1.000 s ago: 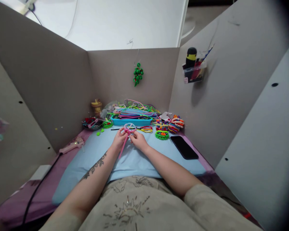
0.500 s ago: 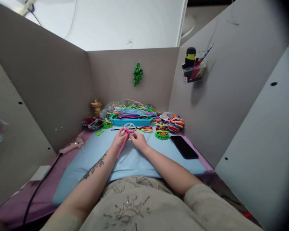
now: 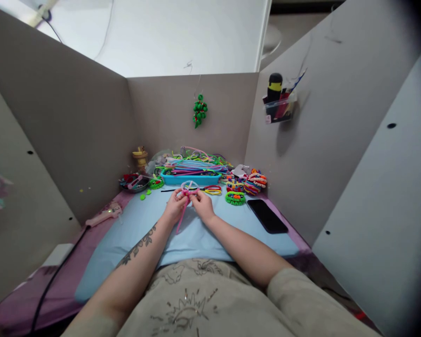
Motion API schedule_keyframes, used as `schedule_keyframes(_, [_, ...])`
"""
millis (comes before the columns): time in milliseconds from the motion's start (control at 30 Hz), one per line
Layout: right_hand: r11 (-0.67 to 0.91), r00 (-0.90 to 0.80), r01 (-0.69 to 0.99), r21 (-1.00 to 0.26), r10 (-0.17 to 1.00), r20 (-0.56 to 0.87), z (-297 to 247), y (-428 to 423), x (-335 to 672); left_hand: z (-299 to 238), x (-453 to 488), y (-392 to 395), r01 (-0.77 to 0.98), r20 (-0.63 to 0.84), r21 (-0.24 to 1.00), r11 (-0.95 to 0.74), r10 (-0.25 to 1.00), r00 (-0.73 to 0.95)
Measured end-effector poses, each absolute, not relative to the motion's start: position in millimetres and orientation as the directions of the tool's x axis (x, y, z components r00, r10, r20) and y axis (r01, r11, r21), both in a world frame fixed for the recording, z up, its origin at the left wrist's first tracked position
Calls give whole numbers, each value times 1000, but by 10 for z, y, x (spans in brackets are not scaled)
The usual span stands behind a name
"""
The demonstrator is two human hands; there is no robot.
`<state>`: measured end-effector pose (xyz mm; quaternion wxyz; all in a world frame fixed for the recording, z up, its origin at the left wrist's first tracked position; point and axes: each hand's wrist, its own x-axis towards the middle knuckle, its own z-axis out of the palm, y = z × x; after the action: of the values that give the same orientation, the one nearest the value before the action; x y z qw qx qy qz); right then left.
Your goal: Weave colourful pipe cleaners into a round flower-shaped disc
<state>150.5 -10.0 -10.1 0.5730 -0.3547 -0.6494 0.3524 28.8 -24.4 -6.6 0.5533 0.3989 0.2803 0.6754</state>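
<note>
Between my hands, above the blue cloth (image 3: 154,234), is a pink pipe cleaner (image 3: 183,217) bent into loops at the top, with a long end hanging down. Pale loops, white or light blue, join the pink part above my fingertips. My left hand (image 3: 175,204) pinches it from the left. From the right, my right hand (image 3: 202,206) grips it with thumb and fingers closed. Just behind the hands lie scissors (image 3: 212,189) with red and yellow handles. Exactly how the strands cross is hidden by my fingers.
Behind stands a blue tray (image 3: 191,179) heaped with colourful pipe cleaners. On the right are a green fuzzy piece (image 3: 235,198), striped bundles (image 3: 255,181) and a phone (image 3: 267,216). A pink glue gun (image 3: 105,214) and a dark bowl (image 3: 135,185) lie left. Grey panels enclose the table.
The hanging pink end has swung slightly right and hangs more upright. Both hands stay close together on the pipe cleaner, with small finger shifts. The camera view has tilted slightly.
</note>
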Motion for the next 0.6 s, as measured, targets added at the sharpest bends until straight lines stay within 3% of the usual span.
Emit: schedule_keyframes(600, [503,-12,-11,-864,864,504,-16,-107,1547,-34,314,-279,-399,207,890,-222,975,-81])
